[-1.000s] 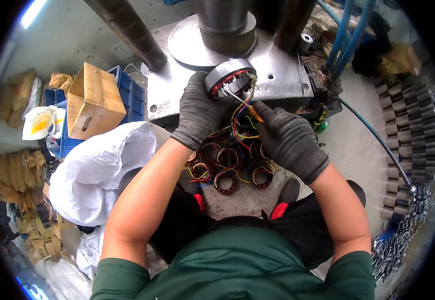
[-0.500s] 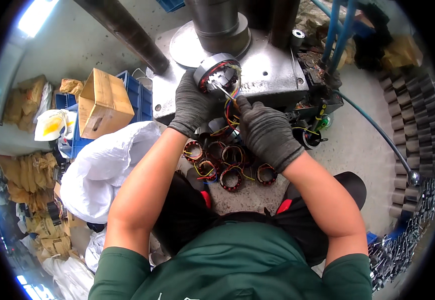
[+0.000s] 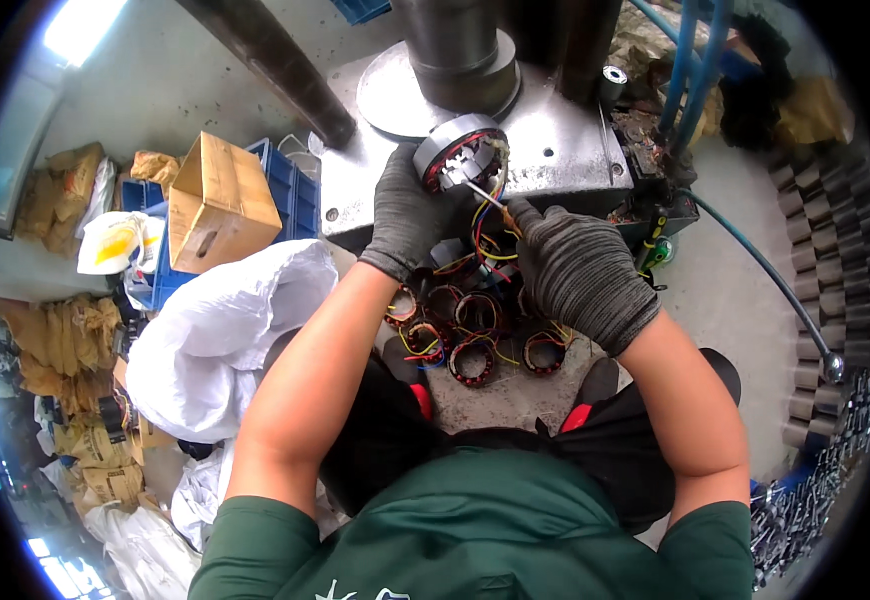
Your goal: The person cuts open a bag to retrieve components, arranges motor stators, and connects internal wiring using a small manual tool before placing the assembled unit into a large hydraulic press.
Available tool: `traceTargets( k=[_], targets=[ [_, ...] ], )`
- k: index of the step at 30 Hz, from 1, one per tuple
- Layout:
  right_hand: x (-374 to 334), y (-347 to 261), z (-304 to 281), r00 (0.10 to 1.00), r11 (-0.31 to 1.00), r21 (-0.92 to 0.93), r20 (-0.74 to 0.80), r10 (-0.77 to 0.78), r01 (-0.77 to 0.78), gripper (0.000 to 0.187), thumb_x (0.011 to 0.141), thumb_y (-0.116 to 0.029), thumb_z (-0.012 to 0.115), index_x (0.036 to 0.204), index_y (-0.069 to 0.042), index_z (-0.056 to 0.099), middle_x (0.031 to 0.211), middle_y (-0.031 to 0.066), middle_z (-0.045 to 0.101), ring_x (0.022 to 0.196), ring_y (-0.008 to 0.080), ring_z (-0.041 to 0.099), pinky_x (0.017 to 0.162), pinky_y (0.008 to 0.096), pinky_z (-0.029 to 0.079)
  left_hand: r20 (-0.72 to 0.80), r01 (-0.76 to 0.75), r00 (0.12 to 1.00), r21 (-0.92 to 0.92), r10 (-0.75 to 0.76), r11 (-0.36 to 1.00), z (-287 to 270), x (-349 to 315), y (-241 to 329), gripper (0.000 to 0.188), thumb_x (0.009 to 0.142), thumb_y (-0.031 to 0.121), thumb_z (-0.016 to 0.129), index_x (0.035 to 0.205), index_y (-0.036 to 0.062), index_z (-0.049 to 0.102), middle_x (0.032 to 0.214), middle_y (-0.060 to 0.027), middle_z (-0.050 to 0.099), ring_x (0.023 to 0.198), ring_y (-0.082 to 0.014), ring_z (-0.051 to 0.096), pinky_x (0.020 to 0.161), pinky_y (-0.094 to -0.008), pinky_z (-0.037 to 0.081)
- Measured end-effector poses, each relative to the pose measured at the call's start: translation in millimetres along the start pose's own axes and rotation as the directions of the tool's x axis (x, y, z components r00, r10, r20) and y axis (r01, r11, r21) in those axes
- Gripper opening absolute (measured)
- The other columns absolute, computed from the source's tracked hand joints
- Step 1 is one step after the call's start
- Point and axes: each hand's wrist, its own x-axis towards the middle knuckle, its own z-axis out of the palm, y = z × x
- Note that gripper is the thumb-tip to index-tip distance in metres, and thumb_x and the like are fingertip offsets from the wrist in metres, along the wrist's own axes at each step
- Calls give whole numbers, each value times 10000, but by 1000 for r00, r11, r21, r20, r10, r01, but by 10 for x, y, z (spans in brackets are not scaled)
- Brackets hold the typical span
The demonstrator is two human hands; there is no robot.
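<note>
My gloved left hand (image 3: 400, 210) is closed around the side of a grey metal motor housing (image 3: 442, 143), tilted so its open end faces me. Inside sits a wound stator with red windings and white parts. My gloved right hand (image 3: 583, 268) grips a screwdriver-like tool (image 3: 486, 194) with a thin bright shaft; its handle is mostly hidden in my fingers. The shaft's tip reaches the rim of the opening. Coloured lead wires (image 3: 482, 232) hang from the housing between my hands. Below, several wound stator rings (image 3: 472, 362) with loose leads lie on the floor.
A press table (image 3: 575, 165) with a thick steel ram (image 3: 452, 50) stands just beyond my hands. To the left are a cardboard box (image 3: 240, 200), blue crates (image 3: 290, 195) and a white sack (image 3: 205, 340). Stacked metal cylinders (image 3: 805, 260) line the right side, near a blue-green hose (image 3: 755, 255).
The whole view has shifted slightly right. My right hand has drawn a little away from the housing, to the right, still gripping the tool. My left hand keeps its hold on the housing.
</note>
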Motion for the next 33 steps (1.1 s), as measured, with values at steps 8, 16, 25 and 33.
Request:
traceTargets(
  k=[8,16,25,33],
  targets=[
    [178,-26,34,987,997,51,-154,-49,57,273,927,-151,508,1141,-44,639,858,184,731,787,350,725,686,477,580,34,-24,999,41,22,999,36,-22,160,560,736,205,896,1169,8,601,1039,-181,729,958,-281,717,868,-392,568],
    [89,58,73,991,988,156,-127,36,-16,349,942,-203,600,1253,-49,644,907,217,706,847,377,696,761,475,560,16,-26,1000,98,24,995,23,46,97,643,726,196,889,1235,-13,555,1062,-195,715,999,-300,706,898,-403,564],
    [87,385,93,985,921,380,-173,-20,86,392,945,-245,605,1292,-67,640,990,212,723,899,384,701,825,449,564,141,6,990,-34,-1,999,-114,154,-29,773,668,231,938,1278,-20,534,1159,-157,704,1063,-242,691,954,-374,562],
    [-142,1137,93,967,481,856,80,241,-190,437,953,-170,691,1353,-6,626,1164,91,723,1040,136,648,916,309,536,130,14,991,122,-30,992,-362,164,44,678,695,166,845,1256,-42,525,1087,-209,708,1008,-276,707,906,-378,571]
  ],
)
